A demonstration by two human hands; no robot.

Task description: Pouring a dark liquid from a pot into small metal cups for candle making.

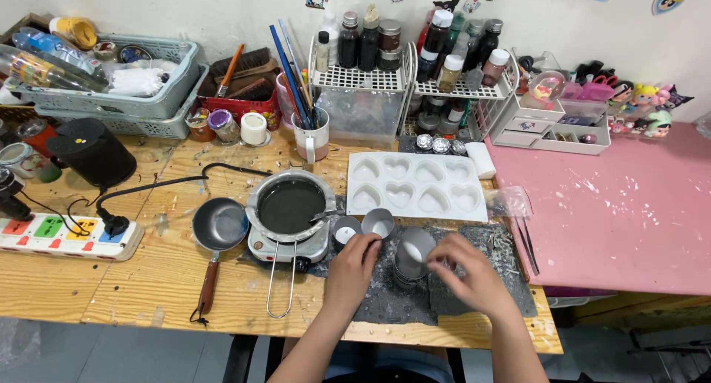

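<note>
Wooden table (89, 287) — main work surface, w/ pink board (629, 205) laid over its right end as a second, cleaner zone.

Dark mat (385, 301) — lies on table front-centre, directly under both hands; prob. there to catch spills, flecked w/ pale debris at its right side.

White heart mould tray (416, 187) — eight cavities, flat on table just behind the mat, within easy reach; cavities look empty.

Melting pot (290, 204) — dark contents, sits on small hotplate (285, 248) left of mat; wire handle points toward the person for lifting.

Small frying pan (219, 226) — left of hotplate, touching or just beside it, wooden handle toward table edge.

Power strip (70, 236) — far left, cable runs toward hotplate area; kept apart from the wet work.

Stack of metal cups (412, 258) — nested, on mat between the hands.

Two single cups (363, 226) — upright on mat, just behind left hand; one holds a pale disc inside.

Left hand (354, 268) — rests on mat, fingers curled near the closer single cup; grip looks loosely closed, whether it touches the cup: can't tell.

Right hand (474, 275) — fingers bent toward the stack's right rim, seemingly pinching or steadying it; grip contact partly hidden, can't tell for sure.

Tweezers (529, 244) — at mat's right edge, parked close by.
</note>
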